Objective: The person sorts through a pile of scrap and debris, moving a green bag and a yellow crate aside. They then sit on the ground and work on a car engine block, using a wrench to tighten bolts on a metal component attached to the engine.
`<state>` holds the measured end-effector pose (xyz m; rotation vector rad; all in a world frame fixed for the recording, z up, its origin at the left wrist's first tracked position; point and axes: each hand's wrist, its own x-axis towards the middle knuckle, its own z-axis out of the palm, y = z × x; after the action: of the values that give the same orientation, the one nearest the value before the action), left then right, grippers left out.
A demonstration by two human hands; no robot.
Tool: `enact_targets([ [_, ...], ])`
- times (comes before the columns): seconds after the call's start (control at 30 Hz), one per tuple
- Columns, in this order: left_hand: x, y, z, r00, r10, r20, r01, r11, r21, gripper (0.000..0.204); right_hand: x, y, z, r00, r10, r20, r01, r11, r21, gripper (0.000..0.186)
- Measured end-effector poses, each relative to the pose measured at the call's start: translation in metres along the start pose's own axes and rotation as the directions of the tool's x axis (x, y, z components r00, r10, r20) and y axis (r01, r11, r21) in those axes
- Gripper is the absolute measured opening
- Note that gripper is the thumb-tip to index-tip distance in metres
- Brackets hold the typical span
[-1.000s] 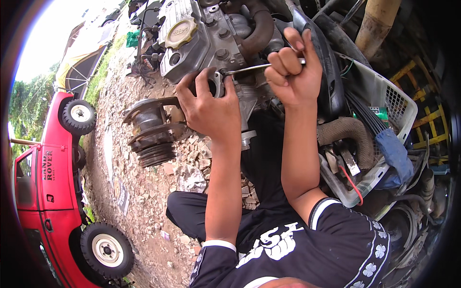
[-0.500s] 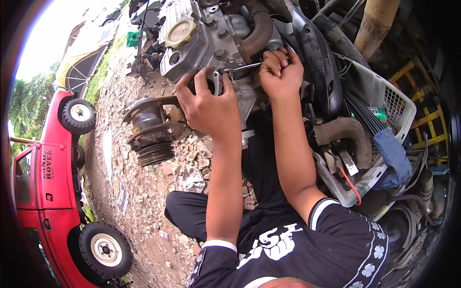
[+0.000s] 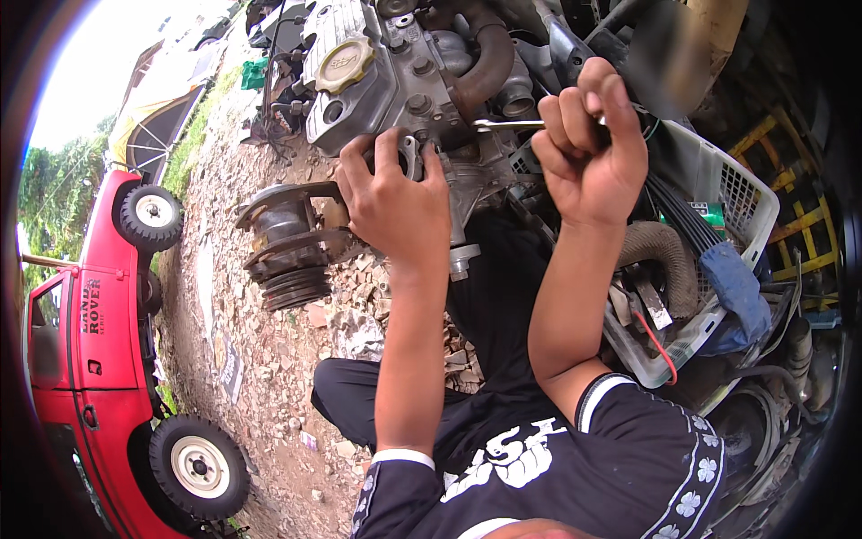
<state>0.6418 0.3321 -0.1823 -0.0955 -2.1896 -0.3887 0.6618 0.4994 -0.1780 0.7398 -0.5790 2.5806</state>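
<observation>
In my right hand (image 3: 588, 153), raised to the right of the engine, I grip a slim silver wrench (image 3: 512, 125). Its visible end points left and stands apart from the bolt beside my left fingertips. My left hand (image 3: 395, 202) is curled round a grey metal flange (image 3: 411, 157) at the engine's near end. The thumb and fingers press on either side of that part. Above my hands is the grey engine (image 3: 359, 108) with a ribbed cover and a round yellowish oil filler cap (image 3: 345, 65). A rusty curved pipe (image 3: 485, 67) runs along its right side.
A brown-grey pulley assembly (image 3: 285, 242) juts out left of my left hand over stony ground (image 3: 296, 386). At right stands a white plastic crate (image 3: 750, 202) with a ribbed hose (image 3: 669, 260) and other parts. A red vehicle (image 3: 99, 323) is parked at far left.
My right hand has moved up and to the right, drawing the wrench away from the bolt by my left fingers. My left hand stays on the flange.
</observation>
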Motion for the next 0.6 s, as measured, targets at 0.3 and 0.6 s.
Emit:
enact_targets([
  [0.3, 0.028, 0.010, -0.007, 0.901, 0.247, 0.357, -0.347, 0.904, 0.250, 0.021, -0.006, 0.026, -0.014, 0.939, 0.052, -0.341, -0.186, 0.909, -0.374, 0.010],
  [0.6, 0.019, 0.005, -0.003, 0.890, 0.359, 0.280, -0.433, 0.858, 0.277, 0.013, -0.009, 0.035, -0.015, 0.929, 0.031, -0.369, -0.180, 0.909, -0.376, 0.012],
])
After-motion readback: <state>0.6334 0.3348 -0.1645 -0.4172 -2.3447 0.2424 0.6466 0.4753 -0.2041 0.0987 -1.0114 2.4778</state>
